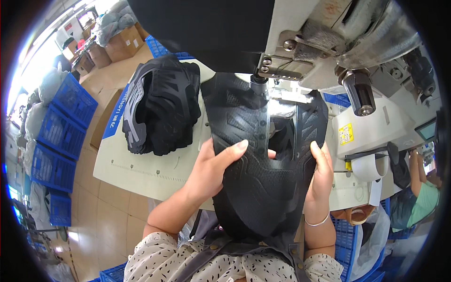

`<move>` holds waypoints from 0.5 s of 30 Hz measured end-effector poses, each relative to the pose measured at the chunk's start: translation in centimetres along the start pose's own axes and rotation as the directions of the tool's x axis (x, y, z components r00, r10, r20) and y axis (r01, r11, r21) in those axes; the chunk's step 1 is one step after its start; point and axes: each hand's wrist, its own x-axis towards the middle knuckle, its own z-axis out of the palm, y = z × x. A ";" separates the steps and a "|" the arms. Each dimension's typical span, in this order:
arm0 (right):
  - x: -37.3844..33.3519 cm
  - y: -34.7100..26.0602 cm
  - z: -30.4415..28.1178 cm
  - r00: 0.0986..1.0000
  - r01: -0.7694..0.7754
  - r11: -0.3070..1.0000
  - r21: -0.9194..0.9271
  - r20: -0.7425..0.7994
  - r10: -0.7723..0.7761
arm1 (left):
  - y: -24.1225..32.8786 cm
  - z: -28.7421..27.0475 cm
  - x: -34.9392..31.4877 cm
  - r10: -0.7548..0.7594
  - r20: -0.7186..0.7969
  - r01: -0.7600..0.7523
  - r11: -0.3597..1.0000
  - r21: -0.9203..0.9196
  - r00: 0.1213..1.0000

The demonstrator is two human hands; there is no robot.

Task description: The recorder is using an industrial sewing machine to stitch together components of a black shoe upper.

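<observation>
A flat black shoe upper (263, 192) with embossed patterns is stretched between my hands, its far end beneath the head of a sewing machine (293, 68). My left hand (211, 164) grips its left edge, thumb lying on top and the other fingers underneath. One fingertip shows through the opening in the middle of the upper. My right hand (322, 169) pinches the right edge, with the thumb on top and the remaining fingers mostly hidden. The near end of the upper hangs down over my apron. To the left lies a stack of similar black and grey shoe uppers (164, 108).
The pale worktable (136, 164) carries a printed ruler scale. A black cylindrical knob (359, 94) juts from the machine on the right. Blue crates (58, 129) line the left floor, and another blue crate (344, 239) stands beside my right arm. A person in green (425, 202) sits far right.
</observation>
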 end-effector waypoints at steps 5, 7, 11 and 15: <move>-0.1 -0.1 -0.4 0.989 0.092 0.995 -0.031 0.123 -0.087 | -0.1 0.1 1.3 0.121 -0.026 -0.117 0.986 0.116 0.992; -0.4 0.0 -0.6 0.972 0.188 0.978 -0.086 0.161 -0.172 | -0.3 0.2 1.3 0.150 -0.014 -0.145 0.974 0.173 0.989; -0.9 0.1 -0.9 0.976 0.174 0.976 -0.127 0.150 -0.155 | -0.4 0.2 1.0 0.142 -0.015 -0.137 0.973 0.188 0.990; -1.0 0.1 -1.0 0.974 0.205 0.964 -0.169 0.137 -0.183 | -0.4 0.2 0.8 0.129 -0.009 -0.125 0.977 0.172 0.992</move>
